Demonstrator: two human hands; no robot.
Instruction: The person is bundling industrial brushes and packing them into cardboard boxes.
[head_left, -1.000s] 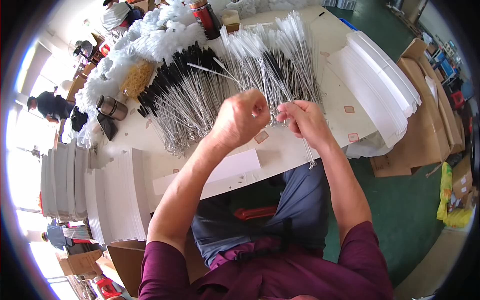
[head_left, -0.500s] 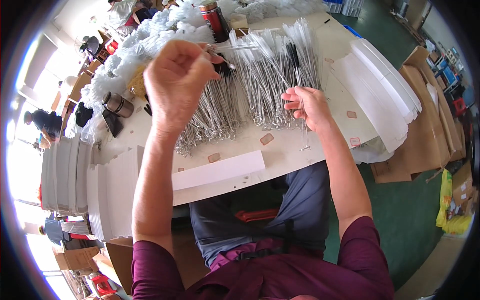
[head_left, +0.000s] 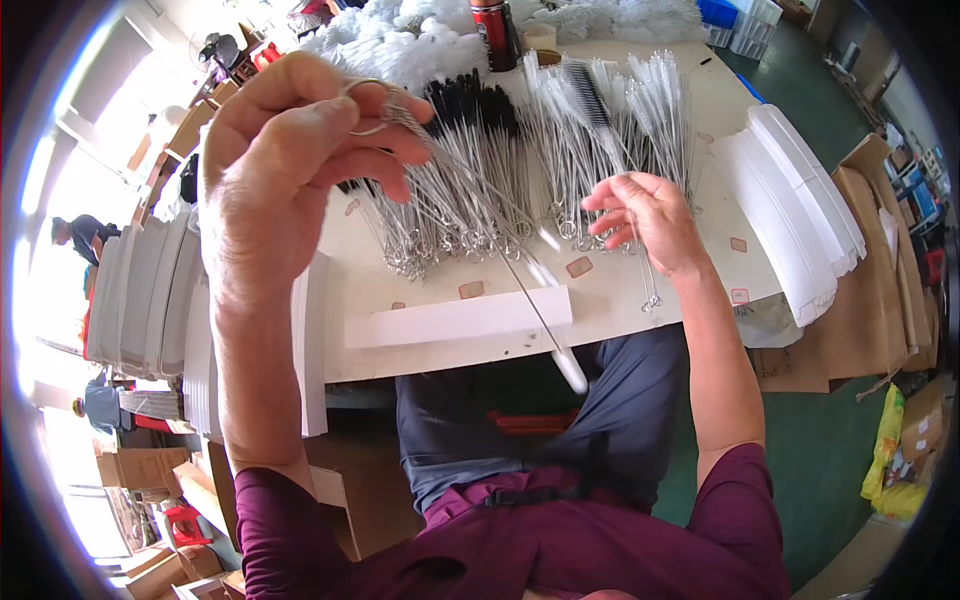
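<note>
My left hand (head_left: 265, 180) is raised over the table's left side, its fingers closed on the looped ends of a few wire-handled brushes (head_left: 505, 245). Their white bristle tips hang down past the table's front edge. On the right, my right hand (head_left: 655, 222) grips several tube brushes (head_left: 592, 105), bristles upward, at least one of them black; their ring ends dangle below the palm. Beyond the hands lie a heap of black-bristled brushes (head_left: 465, 125) and a heap of white-bristled brushes (head_left: 660, 105), loops toward me.
A flat white cardboard strip (head_left: 460, 320) lies along the table's (head_left: 620, 300) near edge. Stacked white sheets (head_left: 790, 215) cover its right end, with brown cartons (head_left: 850, 290) beside. White fluffy material (head_left: 400, 45) and a red-and-black flask (head_left: 494, 35) are at the back.
My left hand has come nearer and to the left, and its brushes now point down to the lower right. The right hand stays almost in place, still gripping its brushes. The view has shifted slightly.
</note>
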